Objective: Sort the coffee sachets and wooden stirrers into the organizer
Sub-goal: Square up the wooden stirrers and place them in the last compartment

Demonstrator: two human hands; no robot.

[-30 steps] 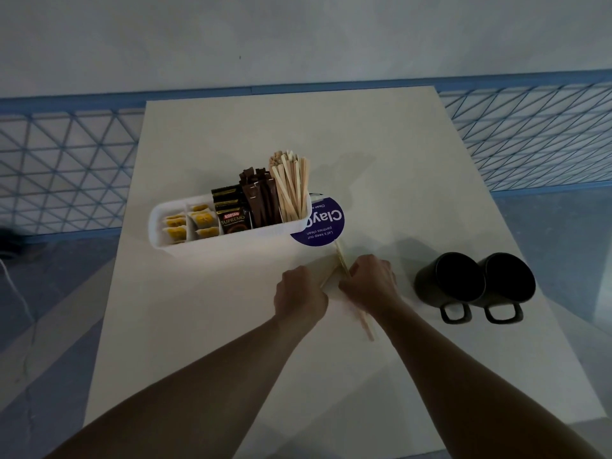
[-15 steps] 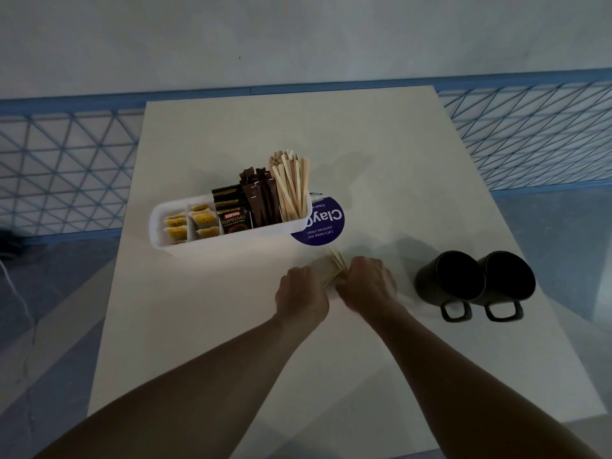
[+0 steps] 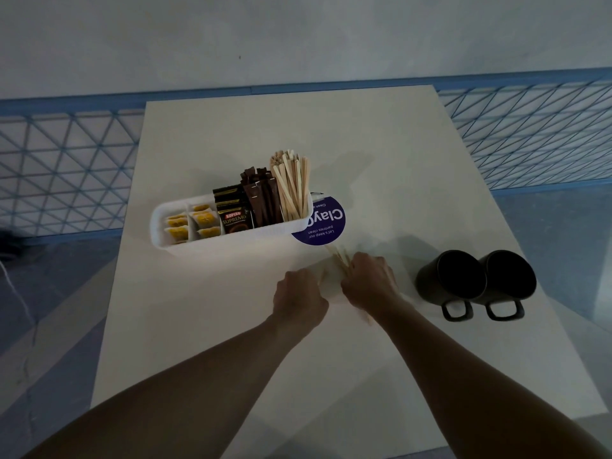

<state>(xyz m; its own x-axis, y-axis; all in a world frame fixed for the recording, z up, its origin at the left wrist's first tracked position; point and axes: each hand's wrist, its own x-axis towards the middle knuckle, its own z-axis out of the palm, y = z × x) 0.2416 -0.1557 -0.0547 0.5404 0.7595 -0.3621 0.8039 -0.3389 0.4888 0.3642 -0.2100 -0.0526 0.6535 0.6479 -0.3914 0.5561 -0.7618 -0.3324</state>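
A white organizer [image 3: 231,240] stands mid-table. It holds yellow sachets [image 3: 190,223] at its left, black Kopiko sachets [image 3: 233,213], brown stick sachets [image 3: 261,197] and upright wooden stirrers [image 3: 293,187] at its right end. In front of it, my right hand [image 3: 369,281] grips a blurred bundle of loose wooden stirrers [image 3: 339,260], whose tips stick out towards the organizer. My left hand [image 3: 299,294] is curled just left of the bundle; whether it holds any stirrer is hidden.
A purple round sticker [image 3: 326,226] lies right of the organizer. Two black mugs [image 3: 477,281] stand side by side at the table's right, handles towards me. Blue mesh railings [image 3: 66,167] flank the white table [image 3: 364,154].
The stirrers that lay spread on the table have been gathered between both hands into a bundle, which now sits in my right hand. The hands stayed in place.
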